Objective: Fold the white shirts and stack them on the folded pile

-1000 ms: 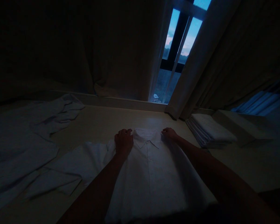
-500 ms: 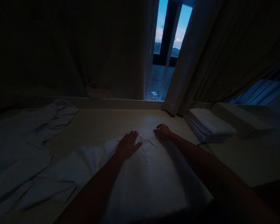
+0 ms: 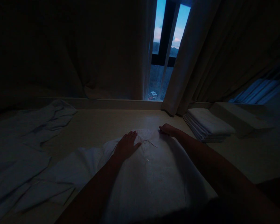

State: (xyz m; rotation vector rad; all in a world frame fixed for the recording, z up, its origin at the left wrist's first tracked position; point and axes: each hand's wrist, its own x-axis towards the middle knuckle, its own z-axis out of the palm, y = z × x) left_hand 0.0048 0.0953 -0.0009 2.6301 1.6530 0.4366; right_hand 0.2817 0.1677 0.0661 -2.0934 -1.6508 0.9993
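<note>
A white collared shirt (image 3: 154,177) lies face up on a pale surface (image 3: 102,124) in a dim room. My left hand (image 3: 127,145) rests flat on it just left of the collar, fingers stretched out. My right hand (image 3: 167,129) sits at the right side of the collar with its fingers curled on the cloth. The shirt's left sleeve (image 3: 81,165) spreads out to the left.
Loose pale garments (image 3: 25,146) lie rumpled on the left. A stack of folded white cloths (image 3: 207,124) stands at the right, beside a low block (image 3: 238,116). Dark curtains hang behind, parted on a window (image 3: 163,49).
My left hand went from curled at the collar's left to lying flat on the shirt. My right hand has shifted slightly to the right along the collar.
</note>
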